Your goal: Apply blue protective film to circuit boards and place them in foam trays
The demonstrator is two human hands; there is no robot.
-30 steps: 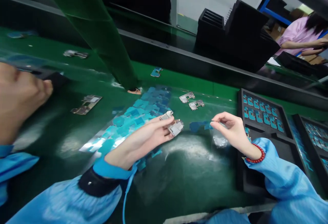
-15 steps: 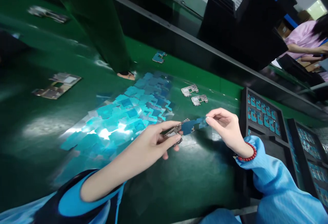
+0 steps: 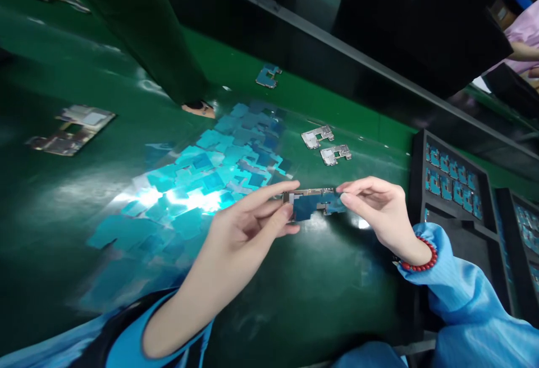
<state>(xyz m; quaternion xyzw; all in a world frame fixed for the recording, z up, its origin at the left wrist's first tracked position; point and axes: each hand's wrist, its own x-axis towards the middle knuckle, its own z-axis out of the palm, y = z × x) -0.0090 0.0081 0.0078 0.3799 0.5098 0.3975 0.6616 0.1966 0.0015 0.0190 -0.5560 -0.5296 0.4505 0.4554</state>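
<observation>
My left hand (image 3: 248,227) pinches the left end of a small metal circuit part (image 3: 304,198) above the green belt. My right hand (image 3: 379,208), with a red bead bracelet at the wrist, pinches a blue film sticker (image 3: 315,206) that lies against the front of that part. Both hands meet at the part in the middle of the view. Behind my left hand a pile of peeled blue film pieces (image 3: 210,177) is spread over the belt.
Two small metal parts (image 3: 326,144) lie on the green belt (image 3: 295,295) beyond my hands, another larger part (image 3: 69,129) at the left. Black trays (image 3: 452,180) with blue parts stand at the right. A green post (image 3: 138,25) rises at the back. Another person's arm (image 3: 524,48) shows far right.
My hands have come together: the right hand brought the blue film onto the metal part held in the left hand. The view has tilted down and left.
</observation>
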